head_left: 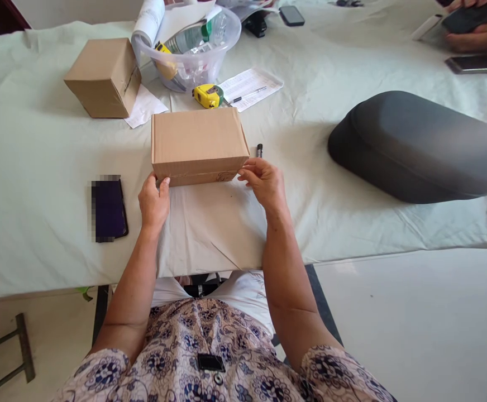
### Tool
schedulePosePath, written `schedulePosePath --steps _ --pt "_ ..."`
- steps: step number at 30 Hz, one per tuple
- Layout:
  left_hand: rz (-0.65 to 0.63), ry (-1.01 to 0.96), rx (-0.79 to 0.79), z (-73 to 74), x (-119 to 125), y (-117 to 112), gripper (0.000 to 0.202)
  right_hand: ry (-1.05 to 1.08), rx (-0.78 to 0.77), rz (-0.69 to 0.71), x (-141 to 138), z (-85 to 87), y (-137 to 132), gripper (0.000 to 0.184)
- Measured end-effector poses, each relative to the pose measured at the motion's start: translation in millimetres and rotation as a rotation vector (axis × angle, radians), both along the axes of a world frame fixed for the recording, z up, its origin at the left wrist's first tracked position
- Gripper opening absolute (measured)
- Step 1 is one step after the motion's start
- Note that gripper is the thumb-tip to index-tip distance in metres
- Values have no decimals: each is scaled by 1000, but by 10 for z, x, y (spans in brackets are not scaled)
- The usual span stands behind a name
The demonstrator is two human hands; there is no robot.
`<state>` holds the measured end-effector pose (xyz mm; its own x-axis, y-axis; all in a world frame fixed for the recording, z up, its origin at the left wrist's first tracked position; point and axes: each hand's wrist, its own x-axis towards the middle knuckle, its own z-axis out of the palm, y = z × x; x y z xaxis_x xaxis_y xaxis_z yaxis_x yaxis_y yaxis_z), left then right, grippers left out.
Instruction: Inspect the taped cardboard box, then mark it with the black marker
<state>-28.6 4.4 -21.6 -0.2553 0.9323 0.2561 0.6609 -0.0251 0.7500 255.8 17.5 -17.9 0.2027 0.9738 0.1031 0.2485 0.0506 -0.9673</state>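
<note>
A closed brown cardboard box (pixel 199 137) rests on the cloth-covered table in front of me, with some dark writing low on its near side. My left hand (pixel 154 202) grips its near left corner, the thumb on the near face and the fingers partly hidden round the side. At the near right corner is my right hand (pixel 263 181), fingers bent and thumb close to the index finger; whether it grips the box edge is hard to see. Just beyond the right hand lies a black marker (pixel 259 151).
A second cardboard box (pixel 103 78) and a plastic basin (pixel 230 42) of odds and ends stand behind. Nearby are a yellow tape measure (pixel 208 96), a pen on paper (pixel 260 84), a phone (pixel 110 209) and a black padded seat (pixel 419 145). Another person's hands (pixel 484 36) hold a dark object.
</note>
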Motion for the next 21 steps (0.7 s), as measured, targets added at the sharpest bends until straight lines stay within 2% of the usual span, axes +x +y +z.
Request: schedulePosePath --steps 3,7,11,14,18,21 --pt "17 81 -17 11 17 0 29 -118 -30 3 -32 6 -22 11" --pt "73 193 -55 30 84 -4 39 -334 -66 -18 -92 6 -30 5" --pt "78 228 -78 27 118 -4 42 -486 -17 1 -136 -43 -22 13" --pt "56 145 -39 0 107 2 41 -416 70 -3 -132 -94 -11 12" --pt "52 55 110 -20 105 -1 42 -205 156 -63 -135 -116 -4 17" --pt "46 31 229 -7 139 -22 46 -226 236 -134 -195 -92 -26 27"
